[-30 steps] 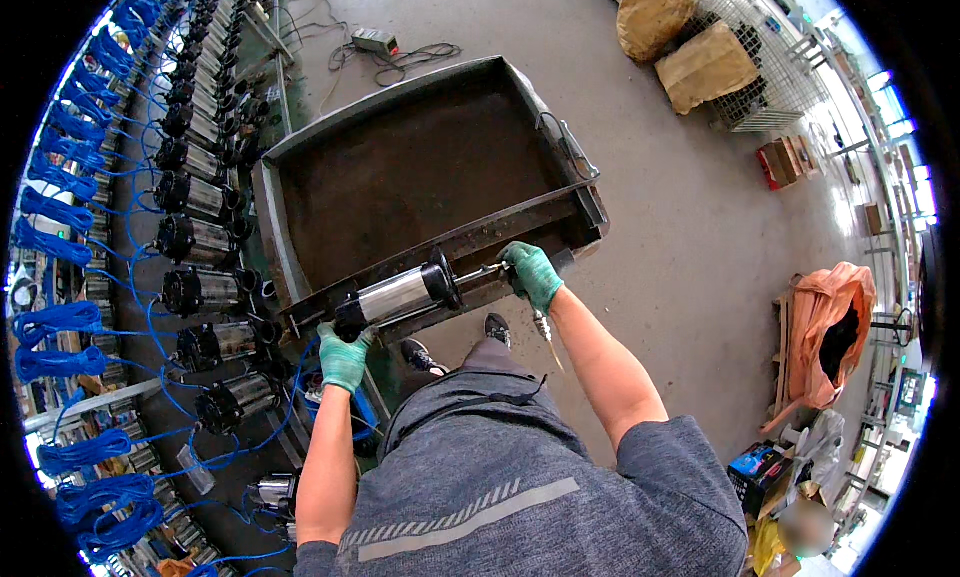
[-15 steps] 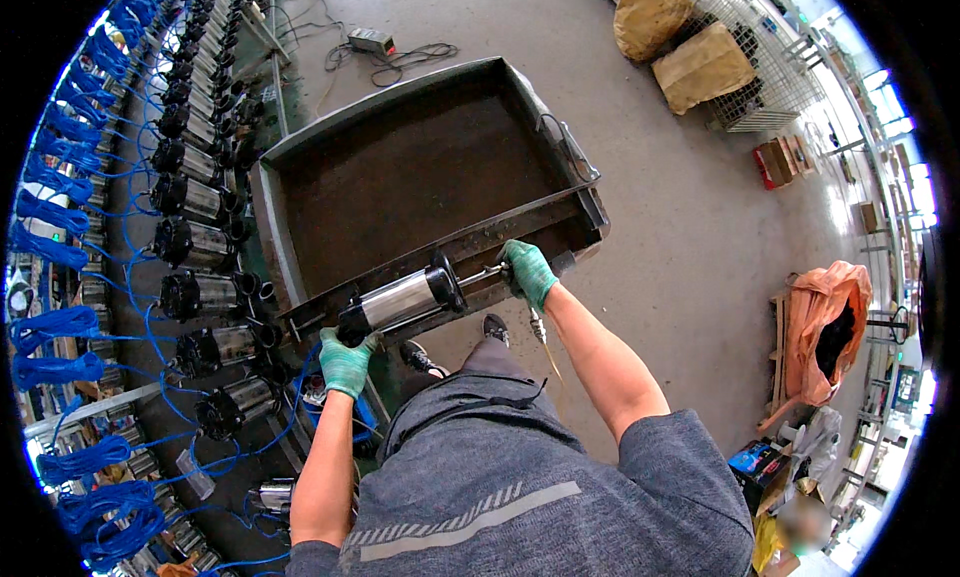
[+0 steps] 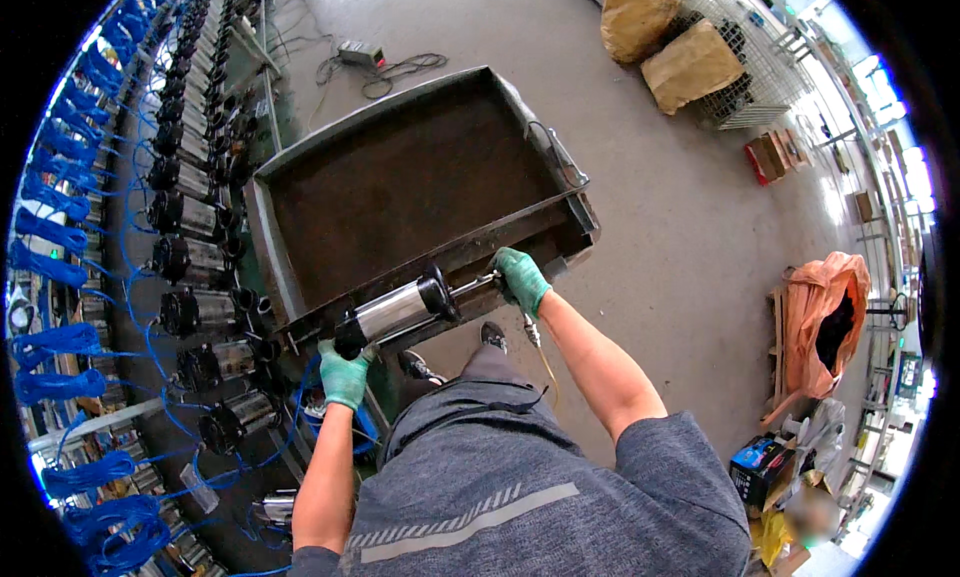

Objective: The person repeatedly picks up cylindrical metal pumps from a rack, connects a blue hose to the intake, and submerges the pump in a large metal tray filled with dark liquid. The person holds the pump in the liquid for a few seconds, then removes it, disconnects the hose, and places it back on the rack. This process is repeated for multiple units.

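Shifted since the earlier frame: trough (image 3: 390, 167), a little further left in view; steel cylinder (image 3: 390, 312) and both hands, slightly lower in view.

Far left: blue cable coils (image 3: 60, 384), bundled, in a column.
Next: row of motors (image 3: 195, 311), steel bodies with black ends, beside the trough.
Left hand (image 3: 345, 379): green glove, gripping the steel cylinder's lower-left black end, thumb uppermost.
Steel cylinder: black-capped, tilted, lying along the trough's near edge, between the hands.
Right hand (image 3: 521, 277): green glove, closed round a hand tool, body mostly hidden; metal shaft (image 3: 478, 285) pointing to the cylinder's right-hand cap, contact unclear. Yellowish hose (image 3: 550, 372) hanging below.
Upper right: brown paper sack (image 3: 692, 65), by a wire cage (image 3: 790, 77).
Far right: orange sack (image 3: 808, 342), open, dark inside.
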The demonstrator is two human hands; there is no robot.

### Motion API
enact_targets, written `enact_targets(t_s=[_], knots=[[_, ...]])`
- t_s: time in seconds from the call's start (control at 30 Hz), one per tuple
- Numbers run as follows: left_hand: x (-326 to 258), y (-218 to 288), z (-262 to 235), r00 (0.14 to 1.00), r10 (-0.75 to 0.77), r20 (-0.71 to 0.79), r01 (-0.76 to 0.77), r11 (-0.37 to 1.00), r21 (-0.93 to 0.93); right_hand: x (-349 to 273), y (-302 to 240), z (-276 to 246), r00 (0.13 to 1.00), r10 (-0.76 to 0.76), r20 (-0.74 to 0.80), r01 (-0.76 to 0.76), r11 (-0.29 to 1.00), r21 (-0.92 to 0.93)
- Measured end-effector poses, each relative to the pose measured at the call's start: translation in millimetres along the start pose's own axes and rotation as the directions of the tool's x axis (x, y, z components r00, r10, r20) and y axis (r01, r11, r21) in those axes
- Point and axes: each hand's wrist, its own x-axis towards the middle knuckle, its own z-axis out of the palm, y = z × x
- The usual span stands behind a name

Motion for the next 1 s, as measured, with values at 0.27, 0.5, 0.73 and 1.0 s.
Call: enact_targets(t_s=[0.27,0.5,0.73,1.0], knots=[[-11.1,77.1,-5.4,0.847,0.476,-0.236,-0.369,0.846,0.384,-37.9,-30.2,-24.8,0.906,-0.416,-0.070,0.382,0.880,-0.281],[-8.9,242.7,67.0,0.539,0.604,0.587,-0.588,0.769,-0.251,-134.1,-82.9,24.4,0.842,-0.521,0.144,0.537,0.837,-0.111],[-18.0,290.2,124.5,0.286,0.513,0.809,-0.402,0.831,-0.384,-177.1,-74.5,-30.0,0.757,-0.654,-0.013,0.637,0.742,-0.209],[64.5,450.3,123.2,0.547,0.535,0.644,-0.248,0.838,-0.485,-254.2,144.5,-101.2,0.648,-0.253,-0.718,-0.107,0.903,-0.415]])
